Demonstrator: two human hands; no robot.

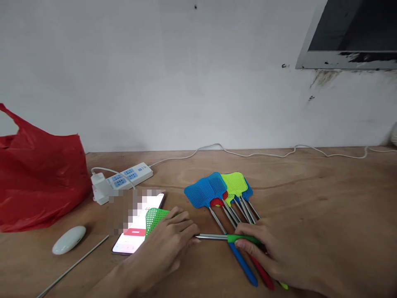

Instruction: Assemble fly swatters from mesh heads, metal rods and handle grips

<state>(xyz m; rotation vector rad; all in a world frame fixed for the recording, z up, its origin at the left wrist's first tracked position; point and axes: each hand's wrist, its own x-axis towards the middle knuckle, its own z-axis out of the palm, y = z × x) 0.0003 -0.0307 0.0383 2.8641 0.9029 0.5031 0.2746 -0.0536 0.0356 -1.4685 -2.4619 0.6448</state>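
A green fly swatter [212, 236] with a metal shaft lies level between my hands. My left hand [176, 231] is closed around the swatter near its perforated green head, part of which shows past the knuckles. My right hand [259, 240] grips the green handle at the other end. Beneath and behind it, several fly swatters lie fanned out on the table, among them a blue swatter [200, 192] and a yellow-green swatter [235, 183]. Red parts show lower in the pile. A lit phone [135, 231] lies by my left hand, partly under the green head.
A red plastic bag [43, 178] stands at the left. Nearby are a white power strip [139, 174] with a plugged-in charger, a white oval object [69, 240] and a thin rod [72, 267]. A white cable [254, 155] runs along the wall on the wooden table [335, 198].
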